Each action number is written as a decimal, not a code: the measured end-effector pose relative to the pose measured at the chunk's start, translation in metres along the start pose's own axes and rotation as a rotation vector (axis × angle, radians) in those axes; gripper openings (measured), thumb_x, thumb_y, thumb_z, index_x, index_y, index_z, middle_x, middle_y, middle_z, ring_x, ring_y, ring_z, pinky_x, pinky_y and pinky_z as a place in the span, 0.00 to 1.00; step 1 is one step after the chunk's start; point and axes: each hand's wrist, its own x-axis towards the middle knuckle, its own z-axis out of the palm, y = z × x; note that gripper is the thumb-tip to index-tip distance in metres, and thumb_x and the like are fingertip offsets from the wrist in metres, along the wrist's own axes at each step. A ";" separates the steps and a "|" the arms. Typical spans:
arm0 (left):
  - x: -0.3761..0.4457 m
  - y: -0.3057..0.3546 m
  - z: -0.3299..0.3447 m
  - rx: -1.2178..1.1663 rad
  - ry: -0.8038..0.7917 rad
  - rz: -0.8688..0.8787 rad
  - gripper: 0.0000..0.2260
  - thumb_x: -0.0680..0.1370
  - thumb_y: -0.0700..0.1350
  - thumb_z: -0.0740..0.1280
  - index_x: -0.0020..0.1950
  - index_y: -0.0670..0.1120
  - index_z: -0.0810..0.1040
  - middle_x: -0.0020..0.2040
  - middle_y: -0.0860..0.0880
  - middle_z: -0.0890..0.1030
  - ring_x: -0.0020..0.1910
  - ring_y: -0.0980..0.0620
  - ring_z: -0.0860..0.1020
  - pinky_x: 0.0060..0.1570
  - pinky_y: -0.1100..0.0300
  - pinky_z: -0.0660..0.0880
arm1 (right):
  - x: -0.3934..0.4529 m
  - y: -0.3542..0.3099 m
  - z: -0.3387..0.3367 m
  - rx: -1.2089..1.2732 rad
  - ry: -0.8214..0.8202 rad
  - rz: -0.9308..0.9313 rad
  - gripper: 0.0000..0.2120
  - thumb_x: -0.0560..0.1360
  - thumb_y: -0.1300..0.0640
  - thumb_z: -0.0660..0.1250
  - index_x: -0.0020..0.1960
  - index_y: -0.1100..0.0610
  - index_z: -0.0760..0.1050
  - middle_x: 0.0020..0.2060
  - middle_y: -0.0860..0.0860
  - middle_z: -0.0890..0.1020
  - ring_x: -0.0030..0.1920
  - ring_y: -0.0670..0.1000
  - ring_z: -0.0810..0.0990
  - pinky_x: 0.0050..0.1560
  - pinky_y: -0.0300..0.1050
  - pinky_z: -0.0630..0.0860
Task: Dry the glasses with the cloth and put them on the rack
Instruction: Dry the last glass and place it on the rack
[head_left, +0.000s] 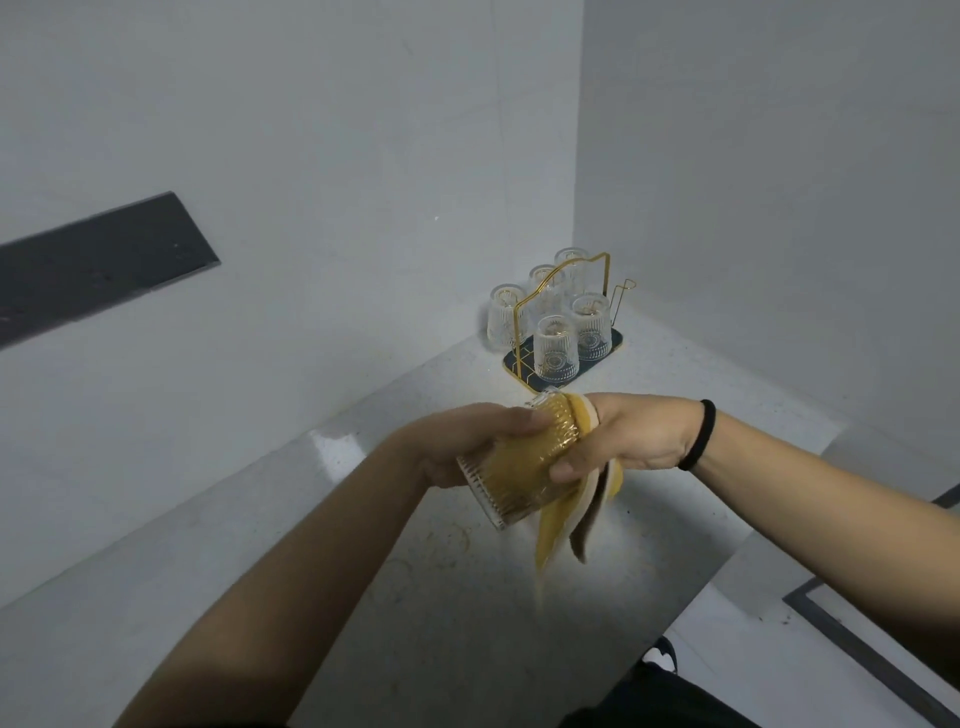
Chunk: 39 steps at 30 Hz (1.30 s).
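While we looked down over both forearms, our left hand (467, 441) gripped one ribbed glass (519, 462), fingers curled round its side, the glass tilted with its rim toward the lower left. Our right hand (623, 436) pinched one yellow cloth (566, 514) against the glass, thumb below and fingers wrapped over the far end; part of the cloth showed yellow through the glass wall and two loose tails hung down beneath. One black hair band (701, 434) circled the right wrist. Glass and cloth were held in the air above the pale speckled countertop (363, 519), whose right edge ran close beside our right forearm, with floor beyond it. Bare counter lay between our hands and the corner. There we counted five ribbed glasses upside down on one gold-wire rack (566, 291) with a dark tray: two in front, three behind. The leftmost glass (505, 317) stood near the left wall.
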 end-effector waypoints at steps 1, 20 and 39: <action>0.001 -0.002 -0.002 -0.007 0.041 0.006 0.27 0.68 0.59 0.73 0.57 0.41 0.76 0.47 0.46 0.84 0.46 0.50 0.83 0.44 0.58 0.80 | 0.000 0.001 0.000 0.029 0.041 -0.013 0.15 0.70 0.72 0.64 0.56 0.62 0.76 0.50 0.51 0.83 0.52 0.50 0.81 0.52 0.41 0.77; -0.001 -0.012 0.030 -0.202 0.694 0.081 0.20 0.80 0.59 0.58 0.49 0.44 0.78 0.35 0.48 0.82 0.31 0.52 0.80 0.25 0.61 0.74 | 0.000 0.000 0.037 -1.051 0.304 -0.063 0.12 0.75 0.57 0.65 0.58 0.60 0.74 0.54 0.55 0.79 0.49 0.49 0.77 0.49 0.34 0.73; -0.002 -0.029 0.021 0.060 0.664 0.110 0.28 0.79 0.66 0.52 0.53 0.44 0.77 0.41 0.45 0.82 0.33 0.50 0.81 0.29 0.59 0.78 | -0.003 0.013 0.029 -1.041 0.359 -0.188 0.13 0.74 0.59 0.65 0.58 0.61 0.75 0.54 0.53 0.80 0.51 0.41 0.75 0.55 0.26 0.67</action>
